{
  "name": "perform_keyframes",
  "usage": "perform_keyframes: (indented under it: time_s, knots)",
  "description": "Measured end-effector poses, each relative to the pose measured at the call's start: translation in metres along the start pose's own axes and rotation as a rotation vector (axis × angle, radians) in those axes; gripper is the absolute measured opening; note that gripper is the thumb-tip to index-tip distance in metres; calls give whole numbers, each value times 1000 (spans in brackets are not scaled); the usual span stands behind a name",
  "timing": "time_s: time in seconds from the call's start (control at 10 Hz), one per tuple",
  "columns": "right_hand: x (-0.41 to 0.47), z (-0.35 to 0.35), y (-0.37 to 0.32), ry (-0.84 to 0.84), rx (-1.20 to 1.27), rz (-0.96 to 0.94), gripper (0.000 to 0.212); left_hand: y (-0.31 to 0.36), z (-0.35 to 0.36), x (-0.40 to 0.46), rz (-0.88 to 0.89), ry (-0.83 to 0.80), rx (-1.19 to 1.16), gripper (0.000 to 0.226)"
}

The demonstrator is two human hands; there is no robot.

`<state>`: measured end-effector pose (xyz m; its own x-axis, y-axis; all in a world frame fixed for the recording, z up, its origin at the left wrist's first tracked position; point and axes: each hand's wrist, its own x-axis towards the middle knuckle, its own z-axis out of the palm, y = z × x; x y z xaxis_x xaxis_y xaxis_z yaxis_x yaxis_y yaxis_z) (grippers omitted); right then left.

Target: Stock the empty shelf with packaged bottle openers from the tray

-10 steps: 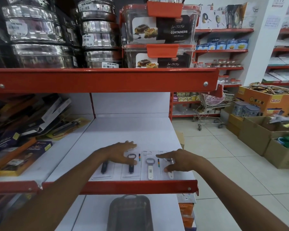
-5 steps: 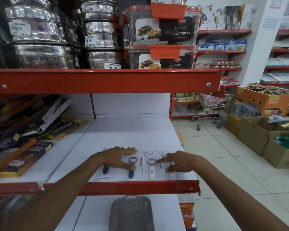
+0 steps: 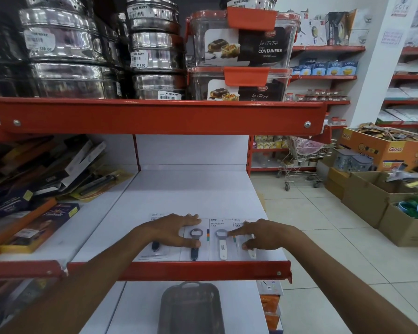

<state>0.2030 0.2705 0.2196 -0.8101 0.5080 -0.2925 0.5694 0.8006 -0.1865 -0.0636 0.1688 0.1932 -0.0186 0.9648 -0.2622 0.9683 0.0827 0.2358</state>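
Observation:
Several carded bottle openers lie in a row at the front of the white shelf (image 3: 191, 191). The two on the left have dark handles (image 3: 194, 251), the two on the right white handles (image 3: 223, 249). My left hand (image 3: 171, 231) rests flat with spread fingers on the two dark-handled packs. On the right, my right hand (image 3: 263, 235) presses on the white-handled packs, its index finger pointing left onto the white opener's card. A dark grey tray (image 3: 191, 309) sits on the shelf below, and nothing is visible in it.
A red rail (image 3: 179, 270) edges the shelf front. Boxed knives and tools (image 3: 46, 184) fill the bay to the left. Steel tins (image 3: 70, 56) and food containers (image 3: 241, 51) stand on the shelf above. Cardboard boxes (image 3: 372, 196) and a trolley (image 3: 302, 162) occupy the aisle on the right.
Both hands stay pressed on the packs and have drawn them slightly toward the front rail. The row now sits closer to the shelf edge.

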Motion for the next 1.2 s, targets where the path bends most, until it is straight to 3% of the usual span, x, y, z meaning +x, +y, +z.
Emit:
perform_keyframes:
  time_s: [0.2, 0.3, 0.5, 0.8, 1.0, 1.1, 1.2]
  knots:
    - [-2, 0, -1, -6, 9, 13, 48, -41, -35, -19, -86, 1, -29, 117]
    - [-4, 0, -3, -5, -4, 17, 48, -72, -44, -34, -138, -107, 84, 96]
    - [-4, 0, -3, -11, -15, 23, 48, -63, -32, -41, -30, -109, 55, 121]
    - [-6, -1, -6, -29, -9, 26, 48, -45, -29, -38, 3, -141, 75, 113]
    - [-6, -4, -6, -38, -4, 40, 48, -45, -29, -37, -22, -136, 99, 80]
    - [-7, 3, -10, -9, -5, 60, 48, -40, -26, -43, -27, -93, 77, 79]
    - [-7, 7, -16, 131, -25, 97, 50, -38, -24, -46, 14, 42, 53, 83]
